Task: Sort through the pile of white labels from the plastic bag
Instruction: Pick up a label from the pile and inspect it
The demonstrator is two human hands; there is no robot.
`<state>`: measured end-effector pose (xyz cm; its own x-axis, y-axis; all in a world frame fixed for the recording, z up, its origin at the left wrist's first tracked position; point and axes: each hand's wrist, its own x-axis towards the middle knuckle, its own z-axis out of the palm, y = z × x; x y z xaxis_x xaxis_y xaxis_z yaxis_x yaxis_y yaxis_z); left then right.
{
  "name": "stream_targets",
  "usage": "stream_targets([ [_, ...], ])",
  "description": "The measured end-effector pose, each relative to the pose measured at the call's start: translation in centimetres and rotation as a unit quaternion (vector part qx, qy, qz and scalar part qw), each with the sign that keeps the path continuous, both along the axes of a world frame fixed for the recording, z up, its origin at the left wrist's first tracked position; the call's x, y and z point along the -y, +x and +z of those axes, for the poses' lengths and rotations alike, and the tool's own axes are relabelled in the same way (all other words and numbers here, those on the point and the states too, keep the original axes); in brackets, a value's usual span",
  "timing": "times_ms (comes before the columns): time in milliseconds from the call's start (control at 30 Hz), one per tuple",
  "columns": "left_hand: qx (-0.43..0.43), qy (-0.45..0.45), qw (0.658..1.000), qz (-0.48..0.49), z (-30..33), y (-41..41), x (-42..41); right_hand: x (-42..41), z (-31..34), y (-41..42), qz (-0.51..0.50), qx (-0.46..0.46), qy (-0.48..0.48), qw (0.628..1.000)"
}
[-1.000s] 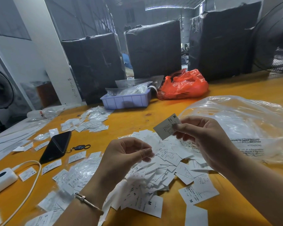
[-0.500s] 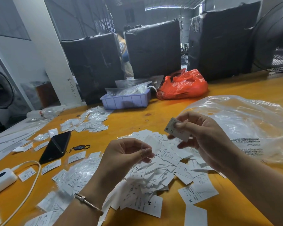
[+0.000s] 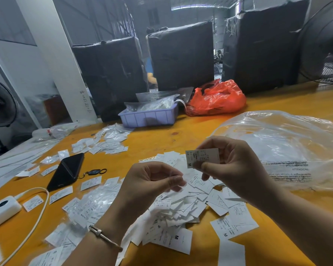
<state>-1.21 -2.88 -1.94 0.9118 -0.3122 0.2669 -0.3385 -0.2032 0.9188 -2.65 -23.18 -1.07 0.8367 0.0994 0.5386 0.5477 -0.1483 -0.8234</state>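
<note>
Soft, even daylight falls on the orange worktop (image 3: 190, 131) with only faint shadows, the clear plastic bag (image 3: 288, 146) catches white glare, the dark wrapped bales (image 3: 181, 54) behind sit in dimness, and wide-angle distortion bends the pillar (image 3: 52, 54) and edges.
</note>
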Motion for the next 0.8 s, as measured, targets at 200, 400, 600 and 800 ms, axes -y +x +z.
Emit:
stream_targets([
  [200, 0.004, 0.006, 1.0, 0.0, 0.09, 0.06, 0.12, 0.19, 0.08, 0.05, -0.013, 0.001, -0.014, 1.0],
  [400, 0.012, 0.016, 1.0, -0.003, 0.03, -0.08, 0.01, -0.02, -0.28, 0.13, -0.017, -0.004, -0.036, 0.999],
  [600, 0.016, 0.028, 0.999, -0.005, -0.02, 0.05, 0.03, 0.2, -0.23, 0.3, -0.028, 0.006, -0.044, 0.999],
  [800, 0.021, 0.018, 1.0, -0.012, -0.03, 0.06, 0.17, -0.04, -0.55, 0.07, 0.005, -0.016, -0.115, 0.993],
])
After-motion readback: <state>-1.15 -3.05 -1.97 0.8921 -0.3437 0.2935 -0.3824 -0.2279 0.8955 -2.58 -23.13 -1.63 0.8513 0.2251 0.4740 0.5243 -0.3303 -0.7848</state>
